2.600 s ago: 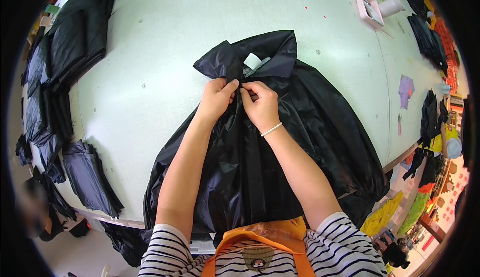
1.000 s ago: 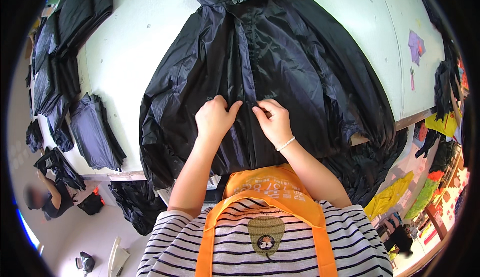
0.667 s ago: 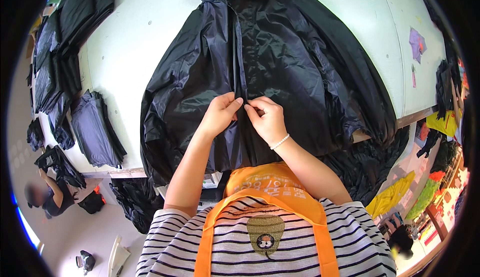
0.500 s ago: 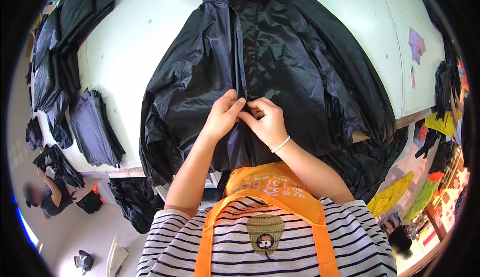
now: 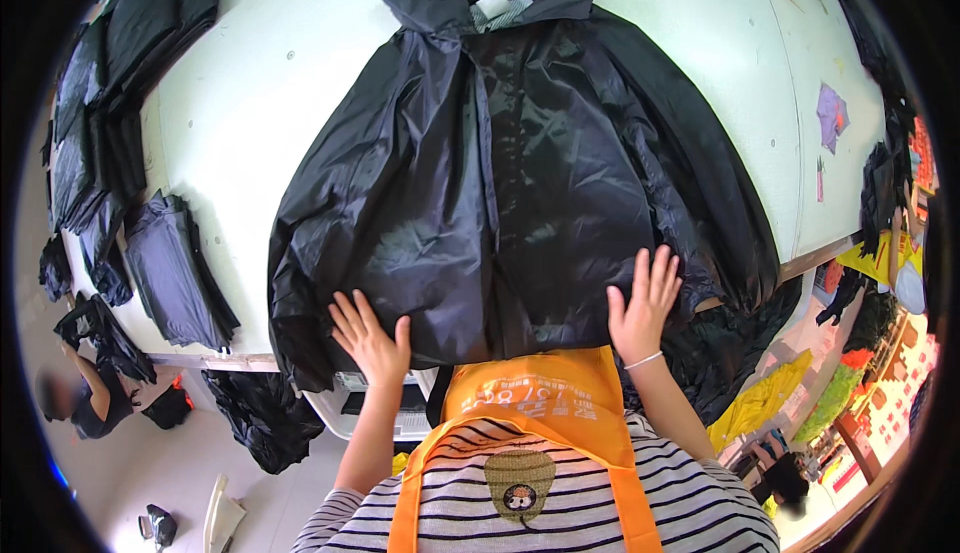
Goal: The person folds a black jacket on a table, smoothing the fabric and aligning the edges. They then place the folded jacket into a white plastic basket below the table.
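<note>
A shiny black jacket (image 5: 560, 173) lies front side up on the pale table, its collar pointing away from me and its hem at the near edge. Down its middle runs the front opening, the two sides lying together. My left hand (image 5: 372, 343) rests flat on the lower left of the jacket, fingers spread. On the lower right, my right hand (image 5: 642, 308) also lies flat, with its fingers stretched out and a pale bracelet at the wrist. A white label (image 5: 492, 4) shows inside the collar. Neither hand holds anything.
Folded black garments (image 5: 180, 273) are piled along the left side of the pale table (image 5: 250, 133). A small purple cloth piece (image 5: 831, 118) lies at the right. Below the table edge are a white crate (image 5: 345, 415) and bunched black fabric (image 5: 262, 418). A co-worker (image 5: 90, 388) is at far left.
Both hands have let go of the jacket's front opening. They have moved apart and nearer to me, now flat on the hem. The jacket front looks smoother.
</note>
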Available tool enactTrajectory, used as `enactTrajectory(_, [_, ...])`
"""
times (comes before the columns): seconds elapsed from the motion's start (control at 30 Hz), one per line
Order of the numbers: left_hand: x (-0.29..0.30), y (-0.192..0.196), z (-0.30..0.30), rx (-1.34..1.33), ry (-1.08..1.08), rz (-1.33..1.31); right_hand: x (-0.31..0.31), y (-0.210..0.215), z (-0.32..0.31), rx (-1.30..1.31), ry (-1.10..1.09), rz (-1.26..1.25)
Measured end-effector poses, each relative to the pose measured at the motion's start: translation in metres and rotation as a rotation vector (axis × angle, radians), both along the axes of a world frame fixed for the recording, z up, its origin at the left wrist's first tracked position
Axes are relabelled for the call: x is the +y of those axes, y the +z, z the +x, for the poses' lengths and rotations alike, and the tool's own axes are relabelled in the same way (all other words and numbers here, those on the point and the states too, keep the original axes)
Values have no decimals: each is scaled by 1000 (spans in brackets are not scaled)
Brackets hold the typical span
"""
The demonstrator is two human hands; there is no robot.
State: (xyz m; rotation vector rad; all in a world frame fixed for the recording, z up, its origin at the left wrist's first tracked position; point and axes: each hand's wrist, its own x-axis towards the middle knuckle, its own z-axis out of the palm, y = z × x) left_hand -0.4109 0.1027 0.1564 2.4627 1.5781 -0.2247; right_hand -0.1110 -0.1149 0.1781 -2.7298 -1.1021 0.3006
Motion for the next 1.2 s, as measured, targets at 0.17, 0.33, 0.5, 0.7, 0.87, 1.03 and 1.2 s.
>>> enactTrajectory(0.17, [44,-14,19,-95,-81,114,18,-30,54,-64,38,-68])
enactTrajectory(0.33, [100,-29,67,-132,-34,242,86,-49,124,-211,65,57])
enactTrajectory(0.5, [182,-44,135,-224,-61,395,163,-70,211,-337,104,140])
enactTrajectory(0.7, [150,5,177,-432,-158,231,199,-38,169,-426,231,339])
enactTrajectory(0.87, [63,33,180,-96,-162,-310,144,-14,31,309,151,584])
enactTrajectory(1.03, [66,6,162,-405,-216,-476,137,4,-19,692,-103,690])
enactTrajectory(1.2, [75,22,152,-746,-45,-1132,152,11,-35,525,18,636])
